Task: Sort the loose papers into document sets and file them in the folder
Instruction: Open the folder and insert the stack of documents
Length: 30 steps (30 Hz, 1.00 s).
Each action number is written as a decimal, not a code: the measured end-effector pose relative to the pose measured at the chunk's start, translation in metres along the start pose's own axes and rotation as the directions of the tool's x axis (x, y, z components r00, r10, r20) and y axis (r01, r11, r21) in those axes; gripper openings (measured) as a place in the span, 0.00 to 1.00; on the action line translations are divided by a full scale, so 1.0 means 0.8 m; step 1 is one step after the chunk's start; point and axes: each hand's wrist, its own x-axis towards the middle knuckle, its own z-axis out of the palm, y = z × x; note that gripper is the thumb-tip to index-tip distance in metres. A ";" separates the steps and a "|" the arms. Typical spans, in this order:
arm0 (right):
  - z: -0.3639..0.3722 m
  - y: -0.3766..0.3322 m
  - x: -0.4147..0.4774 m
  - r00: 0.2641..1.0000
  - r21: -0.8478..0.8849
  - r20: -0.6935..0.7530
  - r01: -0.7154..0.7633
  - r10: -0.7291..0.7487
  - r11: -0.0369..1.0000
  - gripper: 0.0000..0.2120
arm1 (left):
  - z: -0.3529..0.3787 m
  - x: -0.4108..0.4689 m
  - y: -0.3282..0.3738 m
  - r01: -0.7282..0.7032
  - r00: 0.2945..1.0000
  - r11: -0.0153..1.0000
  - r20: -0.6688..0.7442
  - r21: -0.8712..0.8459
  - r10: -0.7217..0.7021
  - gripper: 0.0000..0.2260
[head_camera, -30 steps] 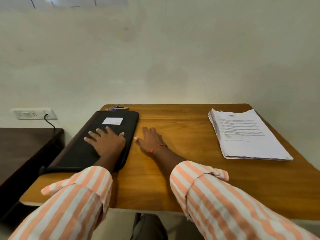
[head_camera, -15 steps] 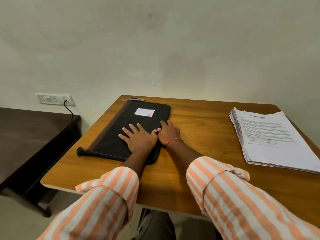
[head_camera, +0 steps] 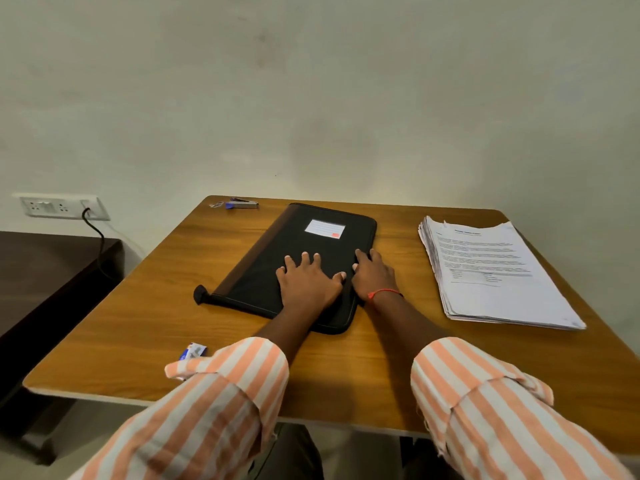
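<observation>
At the far left a socket point(head_camera: 59, 206) sits on the wall above a dark side table point(head_camera: 52, 271), neither of which you need. On your table point(head_camera: 138, 323), a stapler point(head_camera: 242, 203) lies at the far left corner and a small card point(head_camera: 194, 350) at the near left, just beside your left sleeve. The folder point(head_camera: 311, 244) lies closed and flat left of centre. Its long axis runs near to far, the far end leaning a little right. The brown spine is on its left side and the label point(head_camera: 325, 229) is toward the far end. Your left hand point(head_camera: 308, 282) is released: palm down on the near half of the cover with fingers spread and straight, pressing and holding nothing. Your right hand point(head_camera: 375, 277) lies just beside it, thumbs almost touching. Its fingers are stretched along the folder's right rim, and I see nothing pinched there. That rim, opposite the spine, looks like the side that opens, so it is already under your right fingers while the left hand pins the cover. The papers point(head_camera: 491, 271) are one stack at the right of the table, well apart from the folder. Their long axis also runs near to far, with the printed side up. They lie to the right of both hands, and the right hand is the nearer. None is sorted or filed yet, so the task is probably at its start, with opening the folder the likely step in hand.
</observation>
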 end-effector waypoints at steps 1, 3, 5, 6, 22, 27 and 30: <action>-0.002 0.000 -0.008 1.000 0.007 -0.017 -0.012 0.012 1.000 0.26 | 0.001 -0.001 -0.002 -0.029 1.000 0.999 -0.002 0.013 0.029 0.38; -0.002 -0.003 -0.025 0.997 0.009 -0.069 -0.027 0.028 1.000 0.25 | 0.001 -0.003 -0.009 -0.098 0.995 0.994 0.010 0.054 0.097 0.39; 0.000 -0.003 -0.037 0.991 -0.002 -0.131 -0.022 0.021 1.000 0.24 | -0.002 -0.003 -0.022 -0.175 0.984 0.980 0.048 0.097 0.171 0.38; 0.000 0.000 -0.041 0.986 -0.002 -0.169 -0.010 0.010 1.000 0.22 | -0.003 -0.005 -0.029 -0.207 0.978 0.972 0.064 0.112 0.201 0.38; -0.027 0.025 -0.014 0.984 -0.133 -0.178 -0.044 0.020 0.990 0.28 | -0.036 -0.037 -0.123 -0.507 0.858 0.846 -0.009 -0.164 0.513 0.19; -0.022 0.025 -0.018 0.983 -0.146 -0.180 -0.061 0.034 0.987 0.28 | -0.020 -0.043 -0.144 0.085 0.874 0.927 -0.420 -0.366 -0.246 0.16; -0.021 0.024 -0.019 0.981 -0.143 -0.192 -0.068 0.039 0.987 0.27 | -0.014 -0.034 -0.155 0.123 0.882 0.866 -0.346 -0.485 -0.319 0.16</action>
